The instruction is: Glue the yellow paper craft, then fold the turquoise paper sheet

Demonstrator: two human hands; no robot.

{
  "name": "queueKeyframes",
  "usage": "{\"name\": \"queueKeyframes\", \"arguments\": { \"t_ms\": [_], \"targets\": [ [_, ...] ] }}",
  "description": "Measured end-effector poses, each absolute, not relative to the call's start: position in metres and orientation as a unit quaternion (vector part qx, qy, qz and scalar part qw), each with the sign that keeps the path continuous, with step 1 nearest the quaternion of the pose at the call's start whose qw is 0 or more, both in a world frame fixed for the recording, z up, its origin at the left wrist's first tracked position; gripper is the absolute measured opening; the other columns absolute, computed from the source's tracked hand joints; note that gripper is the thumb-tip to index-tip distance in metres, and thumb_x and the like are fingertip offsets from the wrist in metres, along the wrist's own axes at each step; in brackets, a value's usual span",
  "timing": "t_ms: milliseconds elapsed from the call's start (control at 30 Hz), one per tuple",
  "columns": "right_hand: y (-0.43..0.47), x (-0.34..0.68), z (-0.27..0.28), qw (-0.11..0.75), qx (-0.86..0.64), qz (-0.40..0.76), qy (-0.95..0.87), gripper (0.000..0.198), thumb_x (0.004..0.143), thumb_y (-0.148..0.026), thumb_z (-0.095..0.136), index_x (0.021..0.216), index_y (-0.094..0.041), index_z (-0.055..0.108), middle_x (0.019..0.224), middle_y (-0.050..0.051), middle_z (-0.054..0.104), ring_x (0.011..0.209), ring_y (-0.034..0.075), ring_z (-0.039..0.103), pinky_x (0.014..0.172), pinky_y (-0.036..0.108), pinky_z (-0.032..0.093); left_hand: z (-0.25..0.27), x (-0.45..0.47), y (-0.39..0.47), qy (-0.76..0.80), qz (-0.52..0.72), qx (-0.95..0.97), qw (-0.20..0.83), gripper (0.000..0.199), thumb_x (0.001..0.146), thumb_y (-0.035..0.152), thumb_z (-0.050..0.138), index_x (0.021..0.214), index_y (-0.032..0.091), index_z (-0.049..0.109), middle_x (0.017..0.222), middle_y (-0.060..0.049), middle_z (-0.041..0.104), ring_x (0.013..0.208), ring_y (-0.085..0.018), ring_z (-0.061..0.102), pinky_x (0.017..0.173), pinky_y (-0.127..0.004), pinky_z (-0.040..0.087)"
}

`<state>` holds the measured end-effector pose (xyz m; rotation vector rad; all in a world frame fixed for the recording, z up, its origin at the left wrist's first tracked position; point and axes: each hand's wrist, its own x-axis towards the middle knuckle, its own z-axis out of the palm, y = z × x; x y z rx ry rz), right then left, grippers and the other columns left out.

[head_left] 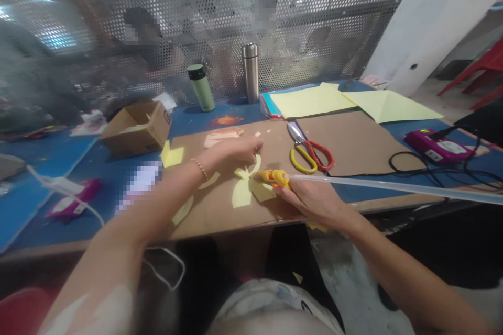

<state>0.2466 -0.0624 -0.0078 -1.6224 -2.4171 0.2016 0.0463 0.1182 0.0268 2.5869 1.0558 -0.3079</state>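
Note:
A bow-like piece of pale yellow paper [241, 193], with loops and two broad tails, lies on a brown cardboard sheet [220, 217]. My left hand [248, 149] is closed just above it, its fingertips pinching a curved yellow paper strip [257, 162] that reaches down toward the bow's middle. In my right hand [318, 200] is a yellow glue gun [278, 177], its nozzle at or very near the centre of the bow. A long clear glue stick [377, 185] sticks out behind the gun to the right. My left fingertips are partly hidden.
Scissors [302, 149] with red and yellow handles lie beyond my right hand. Behind stand a green bottle [202, 91], a steel flask [251, 73] and a cardboard box [137, 128]. Yellow sheets [314, 100] lie back right; a purple power strip [438, 146] with cables sits at right.

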Motion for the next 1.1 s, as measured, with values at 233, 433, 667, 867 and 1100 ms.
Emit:
{"name": "queueKeyframes", "arguments": {
  "t_ms": [233,433,667,867,1100],
  "targets": [
    [-0.062,0.248,-0.010,0.125,-0.546,0.053,-0.827,0.055,0.109,-0.055,0.027,0.094,-0.020,0.067,0.073,0.005,0.066,0.059,0.017,0.056,0.056,0.032,0.019,0.038,0.049,0.103,0.319,-0.085,0.926,0.185,0.014,0.075,0.008,0.059,0.069,0.020,0.060,0.068,0.000,0.058,0.071,-0.017,0.053,0.066,-0.028,0.037],
    [-0.062,0.248,-0.011,0.119,-0.538,0.048,-0.833,0.057,0.109,-0.054,0.024,0.096,-0.021,0.070,0.073,0.004,0.066,0.056,0.016,0.054,0.055,0.032,0.017,0.039,0.043,0.088,0.333,-0.014,0.927,0.170,0.019,0.082,0.010,0.055,0.087,0.019,0.071,0.082,-0.004,0.066,0.076,-0.017,0.059,0.069,-0.027,0.040],
    [-0.062,0.250,-0.014,0.149,-0.554,0.055,-0.817,0.053,0.107,-0.054,0.031,0.089,-0.021,0.068,0.070,0.005,0.066,0.059,0.019,0.057,0.056,0.030,0.024,0.038,0.043,0.089,0.418,0.007,0.878,0.232,0.028,0.082,0.009,0.051,0.102,0.016,0.069,0.088,-0.005,0.072,0.076,-0.016,0.063,0.067,-0.026,0.044],
    [-0.057,0.262,-0.014,0.260,-0.541,0.110,-0.792,0.066,0.105,-0.067,0.016,0.078,-0.023,0.058,0.066,0.006,0.063,0.061,0.021,0.060,0.059,0.031,0.039,0.039,0.039,0.088,0.450,0.026,0.853,0.264,0.014,0.076,0.011,0.057,0.086,0.017,0.065,0.078,-0.005,0.070,0.071,-0.017,0.063,0.063,-0.027,0.043],
    [-0.053,0.270,-0.014,0.275,-0.581,0.127,-0.755,0.056,0.105,-0.064,0.026,0.080,-0.024,0.057,0.058,0.004,0.059,0.053,0.021,0.057,0.052,0.031,0.039,0.046,0.034,0.076,0.487,0.037,0.816,0.308,0.011,0.077,0.012,0.057,0.084,0.017,0.064,0.076,-0.006,0.071,0.066,-0.017,0.065,0.058,-0.027,0.043]
  ]
}}
